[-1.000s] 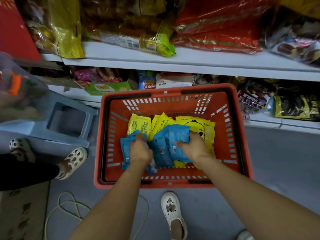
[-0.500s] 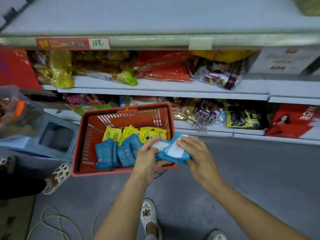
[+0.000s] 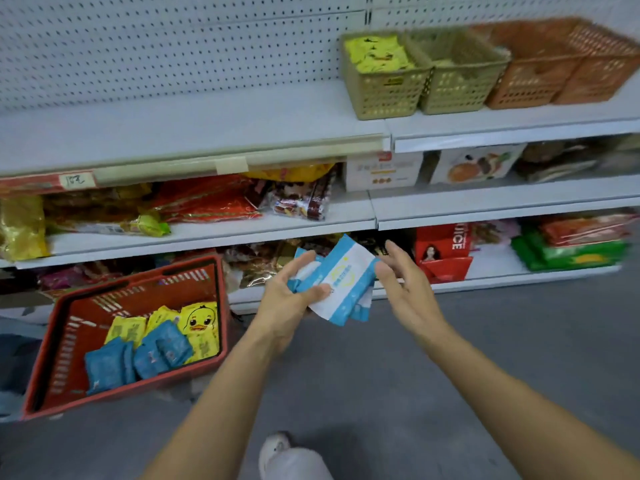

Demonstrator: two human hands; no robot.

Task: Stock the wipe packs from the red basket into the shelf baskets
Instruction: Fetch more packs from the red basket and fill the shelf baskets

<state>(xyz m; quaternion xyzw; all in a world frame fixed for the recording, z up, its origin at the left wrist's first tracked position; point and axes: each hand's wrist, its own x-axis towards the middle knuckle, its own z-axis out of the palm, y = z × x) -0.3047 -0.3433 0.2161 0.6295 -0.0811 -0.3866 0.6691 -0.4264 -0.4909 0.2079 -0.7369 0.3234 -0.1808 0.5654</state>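
Left hand point(image 3: 287, 299) grips several blue-and-white wipe packs point(image 3: 341, 282); right hand point(image 3: 401, 285) lies flat-fingered just beside them. Lower left, the red basket point(image 3: 52, 358) sits on grey floor point(image 3: 450, 375), holding blue packs point(image 3: 104, 367) and yellow duck packs point(image 3: 199, 322). Olive shelf baskets point(image 3: 384, 95) stand on the top shelf point(image 3: 207, 133). One red box point(image 3: 446, 251) reads "JUICE".

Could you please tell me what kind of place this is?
Most likely a small shop or supermarket aisle. White metal shelves with a pegboard back carry packaged snacks, a handwritten price label sits on a shelf edge, and a red shopping basket with wipe packs stands on the floor.
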